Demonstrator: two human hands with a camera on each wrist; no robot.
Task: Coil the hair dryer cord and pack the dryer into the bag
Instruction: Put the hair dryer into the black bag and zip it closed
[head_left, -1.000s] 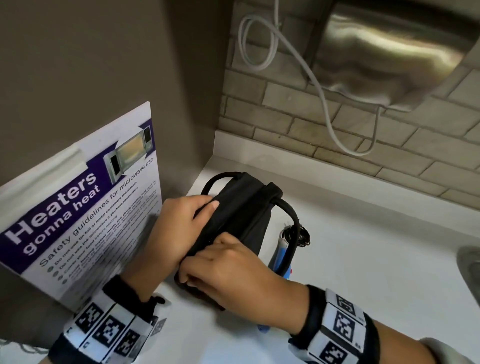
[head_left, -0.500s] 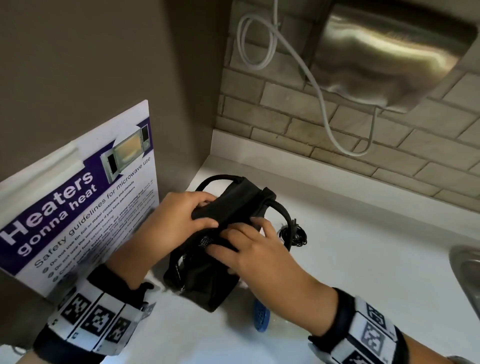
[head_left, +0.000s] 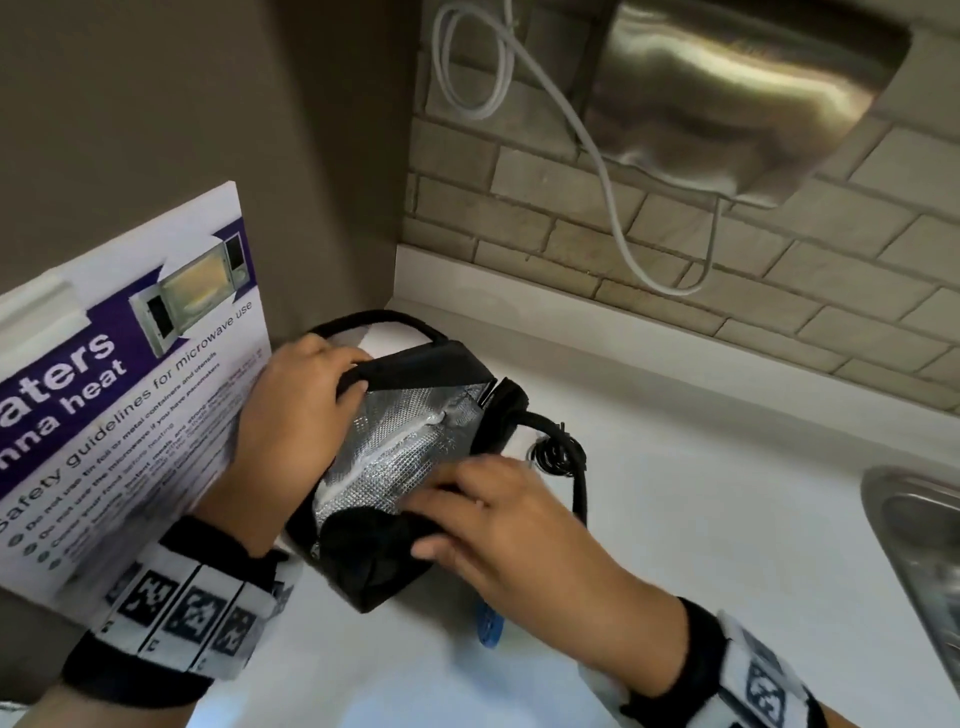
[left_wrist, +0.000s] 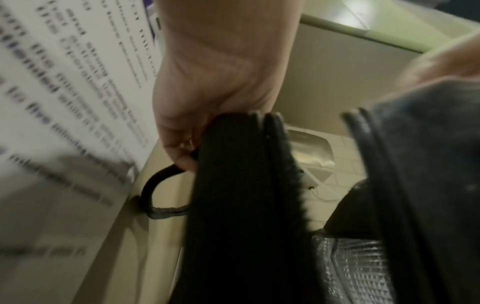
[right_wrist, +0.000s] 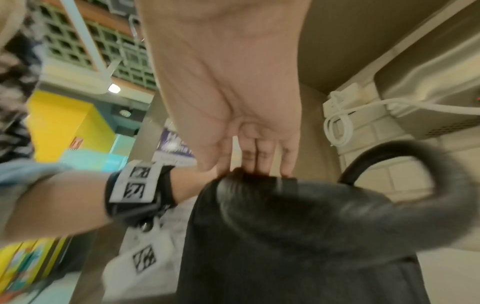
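One black fabric bag with silver foil lining (head_left: 395, 447) is held mouth-up on the white bench (head_left: 701, 519), its length running toward the wall. Its far rim is gripped by the left hand (head_left: 291, 415), its near rim by the right hand (head_left: 498, 525).

A white desk (head_left: 727, 493) runs into a corner between a plain brown wall (head_left: 156, 104) on the left and a tiled wall (head_left: 805, 291) behind. A poster (head_left: 130, 389) on microwave safety leans against the brown wall at the desk's left edge, purple band across its top, a microwave photo in its upper right corner. A steel dryer unit (head_left: 737, 88) is fixed high on the tiled wall; a white cable (head_left: 613, 208) loops beside it and hangs under it. The rim of a steel sink (head_left: 914, 530) shows at the desk's right edge. In the right wrist view, a yellow wall (right_wrist: 59, 127) stands far off.
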